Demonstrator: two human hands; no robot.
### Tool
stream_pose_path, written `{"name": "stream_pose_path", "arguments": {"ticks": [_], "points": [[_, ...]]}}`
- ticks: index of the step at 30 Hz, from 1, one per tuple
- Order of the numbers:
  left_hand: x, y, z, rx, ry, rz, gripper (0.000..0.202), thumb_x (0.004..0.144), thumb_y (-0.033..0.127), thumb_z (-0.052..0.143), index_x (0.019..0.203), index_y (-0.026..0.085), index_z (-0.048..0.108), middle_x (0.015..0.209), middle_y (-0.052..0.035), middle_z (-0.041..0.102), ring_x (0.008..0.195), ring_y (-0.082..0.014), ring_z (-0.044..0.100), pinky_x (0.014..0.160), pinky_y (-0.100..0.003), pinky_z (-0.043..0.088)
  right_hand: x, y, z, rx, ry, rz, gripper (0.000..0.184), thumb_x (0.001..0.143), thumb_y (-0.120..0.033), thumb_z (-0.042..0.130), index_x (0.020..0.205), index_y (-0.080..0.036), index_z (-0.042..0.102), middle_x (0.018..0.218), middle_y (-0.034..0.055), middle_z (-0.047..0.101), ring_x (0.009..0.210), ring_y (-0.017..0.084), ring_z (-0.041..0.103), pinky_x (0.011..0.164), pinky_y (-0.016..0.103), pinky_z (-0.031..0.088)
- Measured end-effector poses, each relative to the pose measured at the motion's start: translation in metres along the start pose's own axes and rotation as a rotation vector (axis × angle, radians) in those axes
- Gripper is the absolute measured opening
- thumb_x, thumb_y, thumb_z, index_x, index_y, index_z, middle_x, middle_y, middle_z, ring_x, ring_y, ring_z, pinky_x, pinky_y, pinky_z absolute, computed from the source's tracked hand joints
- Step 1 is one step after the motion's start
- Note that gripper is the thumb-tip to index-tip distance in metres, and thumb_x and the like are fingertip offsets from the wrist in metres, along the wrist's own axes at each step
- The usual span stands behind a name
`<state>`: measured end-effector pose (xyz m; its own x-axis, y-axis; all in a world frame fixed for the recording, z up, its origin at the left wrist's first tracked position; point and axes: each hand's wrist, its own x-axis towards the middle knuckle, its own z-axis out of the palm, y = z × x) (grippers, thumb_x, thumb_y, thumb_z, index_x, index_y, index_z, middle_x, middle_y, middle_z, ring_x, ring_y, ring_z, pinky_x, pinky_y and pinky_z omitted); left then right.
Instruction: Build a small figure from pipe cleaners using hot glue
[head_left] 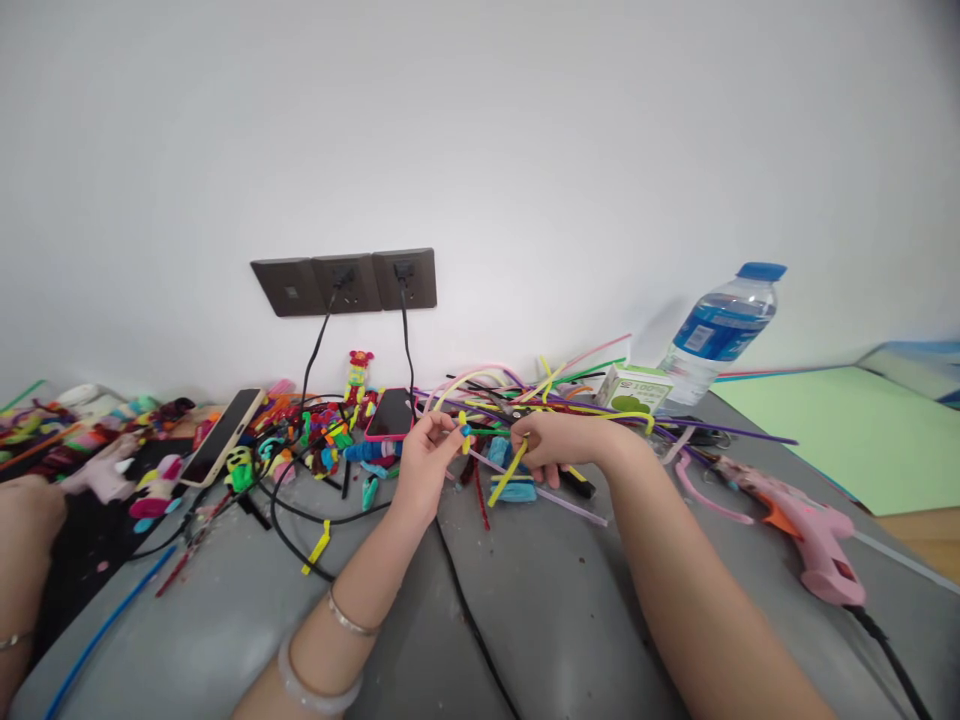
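My left hand (425, 458) pinches one end of a small piece twisted from pipe cleaners (480, 433), green, blue and yellow. My right hand (556, 445) grips the other end, with a yellow pipe cleaner (507, 473) hanging down from it. Both hands are closed and held just above the grey table cover (555, 600). Under and behind them lies a heap of loose pipe cleaners (547, 395) in many colours.
A pink glue gun (806, 525) lies at right, a water bottle (720, 330) and small green-white box (634, 388) behind. Two phones (221, 437) (390, 414) charge from wall sockets (345, 281). Finished colourful figures (315, 440) crowd the left. Another person's hand (26, 515) is at far left.
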<state>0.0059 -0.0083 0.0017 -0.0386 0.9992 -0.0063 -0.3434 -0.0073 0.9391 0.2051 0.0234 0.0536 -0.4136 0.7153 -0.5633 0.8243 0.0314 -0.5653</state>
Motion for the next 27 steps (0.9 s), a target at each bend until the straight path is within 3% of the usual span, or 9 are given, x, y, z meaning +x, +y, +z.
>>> {"name": "stream_pose_path", "arguments": {"ticks": [7,10,16,21,27], "points": [[-0.002,0.001,0.004,-0.003,-0.077,-0.027,0.027,0.064,0.029,0.08,0.076,0.016,0.059,0.068,0.0043,0.056,0.06,-0.0076,0.057,0.062,-0.021,0.049,-0.025,-0.004,-0.017,0.166,0.171,-0.309,0.014,0.077,-0.03,0.057,0.085,-0.018,0.059,0.082,0.0031,0.068,0.067,0.015,0.065,0.06,0.025,0.048],[-0.002,0.002,0.005,0.007,-0.088,-0.035,0.027,0.064,0.03,0.079,0.077,0.016,0.059,0.069,0.0042,0.056,0.059,-0.0077,0.057,0.06,-0.021,0.049,-0.023,-0.005,-0.016,0.125,0.168,-0.305,0.016,0.075,-0.027,0.058,0.088,-0.018,0.062,0.082,0.0034,0.067,0.07,0.016,0.065,0.061,0.025,0.05],[-0.002,0.0,0.004,0.032,-0.082,-0.018,0.025,0.065,0.029,0.078,0.077,0.017,0.06,0.073,0.0035,0.056,0.063,-0.0087,0.058,0.061,-0.021,0.049,0.0,-0.002,-0.002,0.039,-0.044,-0.154,0.024,0.069,-0.018,0.059,0.093,-0.018,0.065,0.081,0.0026,0.07,0.061,0.015,0.066,0.052,0.022,0.044],[-0.003,0.002,0.006,0.064,-0.099,-0.029,0.026,0.064,0.029,0.078,0.079,0.017,0.06,0.076,0.0029,0.057,0.064,-0.0086,0.057,0.064,-0.022,0.05,0.01,-0.009,0.005,-0.04,0.011,-0.103,0.022,0.063,-0.01,0.054,0.081,-0.017,0.065,0.063,-0.0011,0.063,0.055,0.013,0.062,0.053,0.021,0.042],[-0.005,0.003,0.007,0.037,-0.12,-0.036,0.032,0.061,0.028,0.081,0.071,0.017,0.053,0.069,0.0052,0.053,0.066,-0.0082,0.055,0.066,-0.021,0.049,-0.001,-0.001,-0.007,-0.044,0.066,-0.272,0.028,0.066,-0.014,0.052,0.088,-0.017,0.07,0.068,-0.0005,0.063,0.058,0.013,0.059,0.055,0.023,0.043]]}}
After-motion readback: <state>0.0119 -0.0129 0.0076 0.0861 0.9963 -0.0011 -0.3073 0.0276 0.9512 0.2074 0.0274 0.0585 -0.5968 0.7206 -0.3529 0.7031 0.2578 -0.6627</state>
